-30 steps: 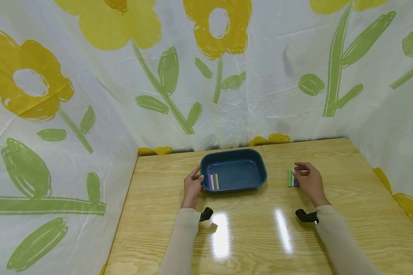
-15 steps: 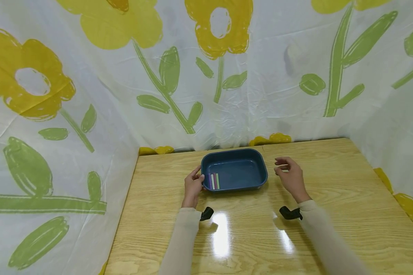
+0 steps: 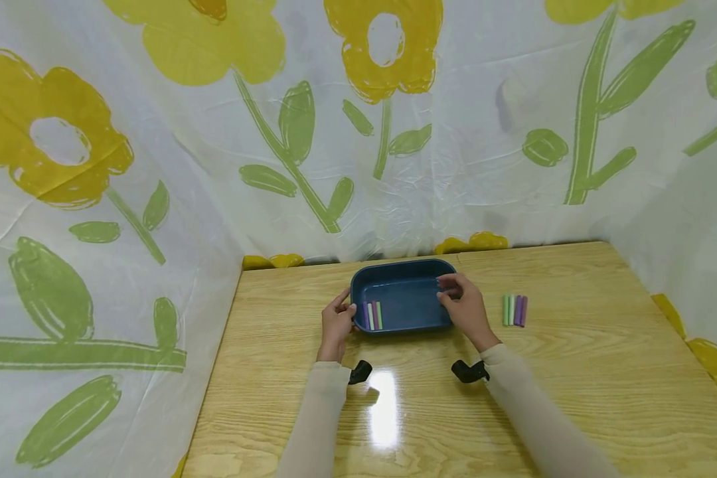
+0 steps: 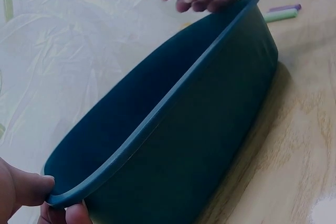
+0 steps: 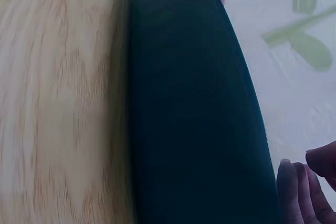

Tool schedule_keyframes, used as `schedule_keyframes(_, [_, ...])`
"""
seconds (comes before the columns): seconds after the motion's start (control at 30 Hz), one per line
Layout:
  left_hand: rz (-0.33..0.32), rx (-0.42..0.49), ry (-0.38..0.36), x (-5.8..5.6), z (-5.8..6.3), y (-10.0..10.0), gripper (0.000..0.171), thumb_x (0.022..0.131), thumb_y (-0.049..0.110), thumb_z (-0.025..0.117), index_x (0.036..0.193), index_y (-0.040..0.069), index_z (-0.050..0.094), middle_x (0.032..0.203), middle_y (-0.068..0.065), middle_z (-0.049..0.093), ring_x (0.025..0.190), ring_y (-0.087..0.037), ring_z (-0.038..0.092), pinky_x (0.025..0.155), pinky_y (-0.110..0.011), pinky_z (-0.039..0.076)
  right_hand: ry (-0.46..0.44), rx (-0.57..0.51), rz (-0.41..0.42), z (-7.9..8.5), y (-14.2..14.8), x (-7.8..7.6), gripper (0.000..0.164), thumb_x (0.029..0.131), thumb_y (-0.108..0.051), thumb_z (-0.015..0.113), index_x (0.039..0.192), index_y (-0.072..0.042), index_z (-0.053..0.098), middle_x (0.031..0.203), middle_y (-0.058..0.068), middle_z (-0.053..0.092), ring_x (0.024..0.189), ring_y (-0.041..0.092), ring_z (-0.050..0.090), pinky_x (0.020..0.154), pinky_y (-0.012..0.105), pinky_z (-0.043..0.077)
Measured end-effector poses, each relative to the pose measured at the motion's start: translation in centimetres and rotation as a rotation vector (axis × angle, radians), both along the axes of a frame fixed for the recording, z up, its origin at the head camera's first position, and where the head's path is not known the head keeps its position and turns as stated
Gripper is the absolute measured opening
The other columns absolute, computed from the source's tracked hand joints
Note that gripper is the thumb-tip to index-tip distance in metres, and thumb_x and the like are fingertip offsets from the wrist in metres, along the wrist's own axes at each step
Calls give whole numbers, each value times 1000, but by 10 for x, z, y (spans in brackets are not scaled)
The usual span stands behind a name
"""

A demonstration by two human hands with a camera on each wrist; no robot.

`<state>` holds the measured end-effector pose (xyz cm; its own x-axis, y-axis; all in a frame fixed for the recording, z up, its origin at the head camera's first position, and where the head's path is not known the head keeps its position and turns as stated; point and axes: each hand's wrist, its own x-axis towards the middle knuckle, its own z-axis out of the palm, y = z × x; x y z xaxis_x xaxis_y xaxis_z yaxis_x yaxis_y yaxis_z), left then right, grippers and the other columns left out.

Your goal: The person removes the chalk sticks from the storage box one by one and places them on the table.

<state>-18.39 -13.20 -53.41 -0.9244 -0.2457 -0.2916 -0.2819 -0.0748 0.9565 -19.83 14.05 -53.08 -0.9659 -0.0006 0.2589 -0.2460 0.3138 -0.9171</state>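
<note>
My left hand [image 3: 337,325] pinches the left rim of a dark blue plastic tub [image 3: 409,309], thumb on the inside and fingers outside, as the left wrist view shows. Several coloured chalk sticks [image 3: 373,316] lie side by side in the tub's front left corner: purple, white, reddish and green. Over the tub's right end hovers my right hand [image 3: 463,305], fingers bent loosely. In the right wrist view a gap shows between its thumb [image 5: 323,160] and fingers, with nothing seen there. Another row of chalk sticks [image 3: 515,311], green, pale and purple, lies on the table right of the tub.
The wooden table [image 3: 591,372] extends to both sides and in front of the tub. A white sheet [image 3: 472,166] printed with yellow flowers hangs behind it and along both sides. Each wrist wears a black camera mount [image 3: 469,372].
My right hand has moved left from the chalk row on the table to above the tub's right end, uncovering that row. My left hand stays on the rim.
</note>
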Motion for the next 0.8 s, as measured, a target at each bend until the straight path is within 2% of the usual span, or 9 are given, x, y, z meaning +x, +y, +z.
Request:
schedule_keyframes(0.27, [1, 1, -6, -1, 0, 0, 46, 105, -1, 59, 151, 7, 60, 100, -5, 51, 67, -13, 47, 56, -25, 48, -52, -19, 48, -2, -33, 0, 28, 96, 10, 66, 124, 9, 67, 114, 27, 69, 92, 37, 70, 72, 22, 58])
schedule_keyframes(0.8, [20, -38, -30, -4, 1, 1, 46, 104, -3, 60, 148, 11, 64, 100, -7, 51, 68, -15, 49, 57, -26, 49, -129, -9, 112, -4, -93, -7, 29, 96, 9, 69, 125, 5, 68, 114, 26, 69, 89, 31, 69, 71, 34, 60])
